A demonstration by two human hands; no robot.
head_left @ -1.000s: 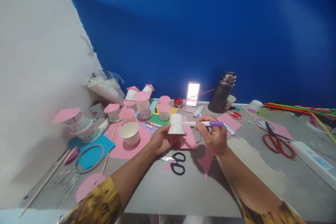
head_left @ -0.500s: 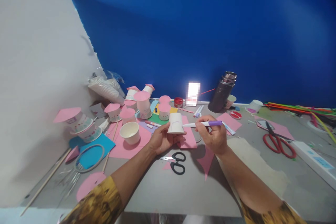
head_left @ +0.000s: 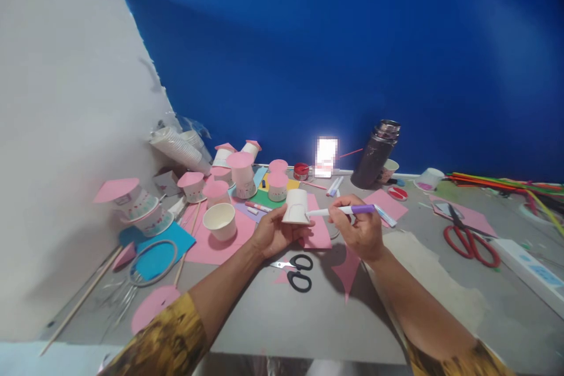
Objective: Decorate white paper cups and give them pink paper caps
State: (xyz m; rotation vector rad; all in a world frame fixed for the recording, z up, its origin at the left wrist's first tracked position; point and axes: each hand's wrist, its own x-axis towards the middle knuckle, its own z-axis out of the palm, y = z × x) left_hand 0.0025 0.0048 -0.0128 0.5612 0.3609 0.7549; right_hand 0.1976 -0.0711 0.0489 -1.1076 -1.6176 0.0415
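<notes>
A white paper cup (head_left: 296, 207), turned bottom up, sits in my left hand (head_left: 275, 232), whose fingers wrap under and around it. Faint drawn lines show on its side. My right hand (head_left: 359, 229) grips a marker (head_left: 341, 210) with a white barrel and a purple end; its tip touches the cup's right side near the rim. Below my hands lie black-handled scissors (head_left: 300, 273). An open paper cup (head_left: 220, 221) stands left of my left hand on pink paper (head_left: 205, 252).
Several cups with pink paper tops (head_left: 240, 170) stand at the back left, near stacked paper cups (head_left: 176, 150). A dark flask (head_left: 374, 155) is at the back right. Red-handled scissors (head_left: 471, 244) and a white power strip (head_left: 529, 267) lie at the right, by colourful pipe cleaners (head_left: 497, 181).
The marker tip has moved slightly down along the cup's right side, and a darker line shows there. The whole view has shifted a little; both hands keep their hold.
</notes>
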